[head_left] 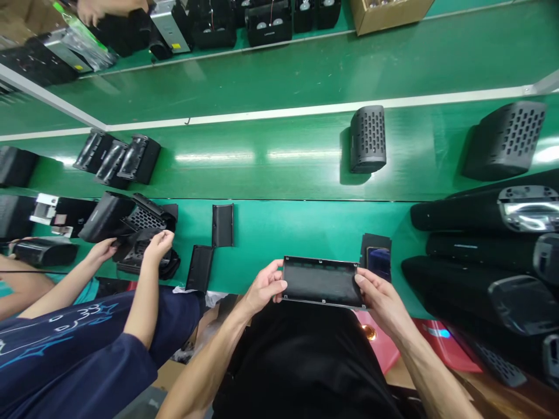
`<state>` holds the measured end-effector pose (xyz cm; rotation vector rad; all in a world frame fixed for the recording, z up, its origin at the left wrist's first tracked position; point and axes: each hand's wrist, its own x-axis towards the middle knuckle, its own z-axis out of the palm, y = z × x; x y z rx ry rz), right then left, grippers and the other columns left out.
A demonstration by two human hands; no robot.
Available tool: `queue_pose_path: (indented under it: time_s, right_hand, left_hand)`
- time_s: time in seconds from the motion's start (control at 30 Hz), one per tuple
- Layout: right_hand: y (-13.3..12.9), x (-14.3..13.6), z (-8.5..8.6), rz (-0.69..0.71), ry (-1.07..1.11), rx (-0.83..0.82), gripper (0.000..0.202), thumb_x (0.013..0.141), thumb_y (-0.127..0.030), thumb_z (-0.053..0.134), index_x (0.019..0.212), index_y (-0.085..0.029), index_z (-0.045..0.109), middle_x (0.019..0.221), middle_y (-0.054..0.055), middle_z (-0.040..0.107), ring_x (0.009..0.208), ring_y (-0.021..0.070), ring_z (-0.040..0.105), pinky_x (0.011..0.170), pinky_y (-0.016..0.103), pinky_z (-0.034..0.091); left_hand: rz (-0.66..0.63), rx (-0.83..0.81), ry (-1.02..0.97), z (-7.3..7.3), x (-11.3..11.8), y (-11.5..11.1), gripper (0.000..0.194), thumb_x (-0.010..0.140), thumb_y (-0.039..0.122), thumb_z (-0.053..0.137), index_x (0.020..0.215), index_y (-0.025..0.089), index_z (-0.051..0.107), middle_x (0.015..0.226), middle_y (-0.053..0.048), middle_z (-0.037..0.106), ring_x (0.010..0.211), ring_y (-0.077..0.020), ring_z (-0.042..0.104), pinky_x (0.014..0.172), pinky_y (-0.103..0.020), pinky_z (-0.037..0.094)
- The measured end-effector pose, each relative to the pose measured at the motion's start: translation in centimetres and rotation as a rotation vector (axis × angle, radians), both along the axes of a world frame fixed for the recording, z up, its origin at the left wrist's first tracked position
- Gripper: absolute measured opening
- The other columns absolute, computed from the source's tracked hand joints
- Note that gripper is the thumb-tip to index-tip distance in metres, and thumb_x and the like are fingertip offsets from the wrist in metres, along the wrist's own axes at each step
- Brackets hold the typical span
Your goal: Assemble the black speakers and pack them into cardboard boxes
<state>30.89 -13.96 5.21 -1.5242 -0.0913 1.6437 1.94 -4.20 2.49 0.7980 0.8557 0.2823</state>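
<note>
Black panel [322,282]: gripped at ends by left hand [265,285], right hand [381,293]; seemingly being inspected; steady support likely called for; phone [378,263] right of panel

1. We list one long, glossy green worktable [305,224].
2. We log its white rail [279,116], meeting a slanted white post [52,96] at left.
3. We note pale light streaks [213,157] reflected on green.
4. We enter red plastic seating [454,352], below.

Black panel [322,282]: ends partly hidden by left hand [264,286] and right hand [381,295].
Phone [378,262]: bottom partly behind right hand.
Cardboard box [393,21]: top cut off.
White print [269,34]: too small to read.
</note>
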Motion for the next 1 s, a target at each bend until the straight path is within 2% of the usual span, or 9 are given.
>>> queue_pose_path:
  time_s: [0.1,0.23,0.5,0.77,1.0]
  right_hand:
    - [0.1,-0.2,-0.1,0.013,-0.008,0.006,0.048,0.073,-0.062,0.089,0.097,-0.021,0.078,0.062,-0.003,0.062,0.05,0.0122,0.05,0.048,0.024,0.046]
    - [0.0,-0.2,-0.4,0.02,-0.009,0.014,0.045,0.075,-0.06,0.089,0.097,-0.022,0.078,0.06,-0.003,0.058,0.048,0.0122,0.048,0.047,0.024,0.044]
    - [-0.1,0.0,-0.9,0.034,-0.019,0.027,0.042,0.08,-0.057,0.086,0.101,-0.021,0.078,0.066,-0.001,0.064,0.051,0.0125,0.051,0.047,0.023,0.045]
    - [-0.2,-0.1,-1.2,-0.024,-0.038,-0.015,0.044,0.076,-0.058,0.088,0.099,-0.022,0.078,0.054,-0.005,0.054,0.045,0.01,0.041,0.043,0.022,0.041]
    - [-0.2,-0.2,-1.1,-0.014,-0.055,-0.02,0.044,0.076,-0.06,0.086,0.097,-0.023,0.078,0.052,-0.006,0.051,0.045,0.0127,0.042,0.044,0.025,0.042]
  left_hand:
    - [0.056,-0.074,-0.01,-0.2,0.4,0.1,0.058,0.084,0.045,0.075,0.131,0.018,0.055,0.079,0.004,0.058,0.05,-0.0043,0.044,0.045,-0.016,0.035]
    - [0.078,-0.092,-0.019,-0.3,0.7,0.2,0.056,0.082,0.042,0.076,0.129,0.018,0.056,0.077,0.004,0.058,0.049,-0.0041,0.044,0.045,-0.015,0.036]
    - [0.066,-0.076,0.014,-0.6,0.7,0.1,0.056,0.083,0.044,0.075,0.128,0.018,0.056,0.072,0.006,0.057,0.047,-0.0043,0.044,0.044,-0.015,0.036]
    - [0.064,-0.079,0.02,-0.9,0.6,0.1,0.056,0.082,0.043,0.074,0.129,0.018,0.056,0.074,0.006,0.058,0.048,-0.0047,0.046,0.046,-0.016,0.036]
    - [0.06,-0.084,0.003,-1.2,0.6,0.1,0.057,0.082,0.045,0.074,0.129,0.018,0.055,0.076,0.004,0.06,0.047,-0.0047,0.047,0.046,-0.017,0.037]
